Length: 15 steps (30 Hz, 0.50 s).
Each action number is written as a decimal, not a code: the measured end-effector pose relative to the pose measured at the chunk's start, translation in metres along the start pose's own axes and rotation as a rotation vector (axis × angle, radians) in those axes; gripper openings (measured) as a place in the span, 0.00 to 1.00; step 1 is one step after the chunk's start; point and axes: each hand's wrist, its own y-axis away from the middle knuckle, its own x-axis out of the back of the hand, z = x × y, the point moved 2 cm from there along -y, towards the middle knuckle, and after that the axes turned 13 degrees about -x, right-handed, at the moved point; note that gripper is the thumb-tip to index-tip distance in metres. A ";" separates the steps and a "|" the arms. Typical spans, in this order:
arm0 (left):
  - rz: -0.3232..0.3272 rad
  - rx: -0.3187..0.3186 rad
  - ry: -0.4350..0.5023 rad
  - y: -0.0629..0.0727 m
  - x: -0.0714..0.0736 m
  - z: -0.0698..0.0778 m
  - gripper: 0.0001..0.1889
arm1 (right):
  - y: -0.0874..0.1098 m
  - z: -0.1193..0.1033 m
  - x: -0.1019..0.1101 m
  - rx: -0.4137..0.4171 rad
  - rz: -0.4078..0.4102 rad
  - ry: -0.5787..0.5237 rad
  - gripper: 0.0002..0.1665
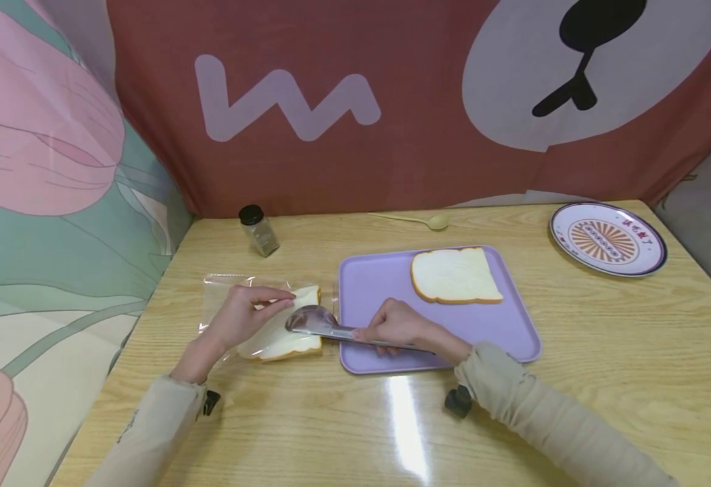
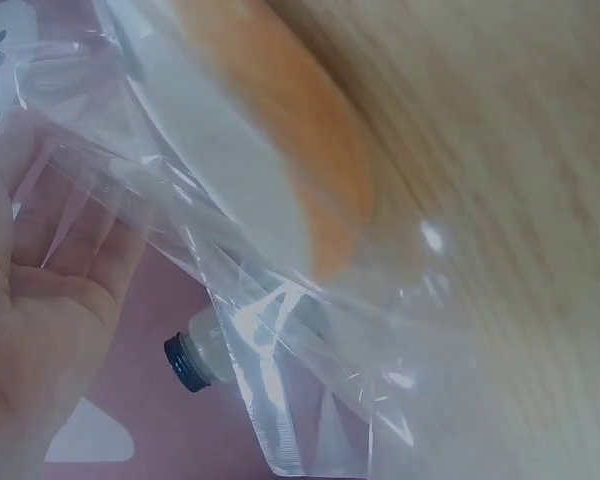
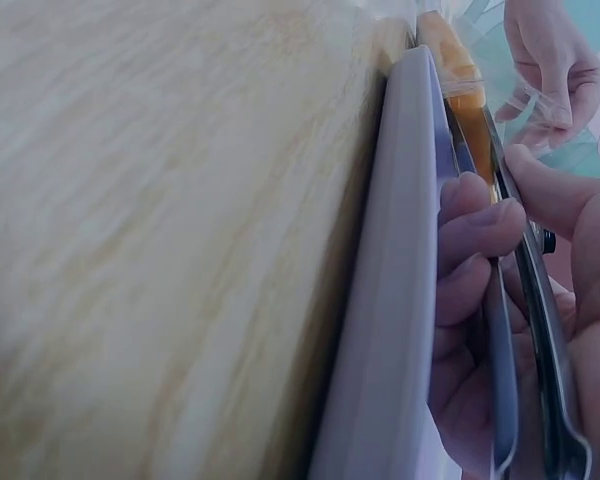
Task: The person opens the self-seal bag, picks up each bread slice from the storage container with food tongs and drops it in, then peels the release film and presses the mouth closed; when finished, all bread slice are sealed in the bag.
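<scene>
My left hand [image 1: 247, 312] pinches the film of a clear plastic bag [image 1: 215, 287] between thumb and fingers. Inside the bag lies a bread slice [image 1: 291, 346] with an orange-brown crust, its right edge at the bag's mouth. Metal food tongs [image 1: 337, 331] are gripped in my right hand [image 1: 394, 323], over the left front of a lavender tray [image 1: 367, 270]. One tong head rests over the slice's right part; the lower head is hidden in the head view. The right wrist view shows both tong arms [image 3: 545, 340] pointing at the crust. Another bread slice [image 1: 455, 275] lies on the tray.
A black-capped spice jar [image 1: 260, 231] stands behind the bag. Near the back edge lies a pale yellow spoon [image 1: 434, 221]. A patterned plate [image 1: 611, 240] sits at the back right of the wooden table [image 1: 623, 352].
</scene>
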 end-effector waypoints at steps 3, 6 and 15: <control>0.003 -0.007 -0.004 0.000 0.000 0.000 0.08 | -0.001 -0.001 -0.001 -0.004 0.008 0.014 0.23; 0.008 -0.010 -0.014 0.000 0.000 -0.001 0.08 | -0.002 -0.001 -0.001 0.001 0.004 0.016 0.23; 0.000 0.032 -0.029 0.001 0.004 -0.002 0.06 | -0.001 0.000 0.004 0.058 -0.045 0.048 0.22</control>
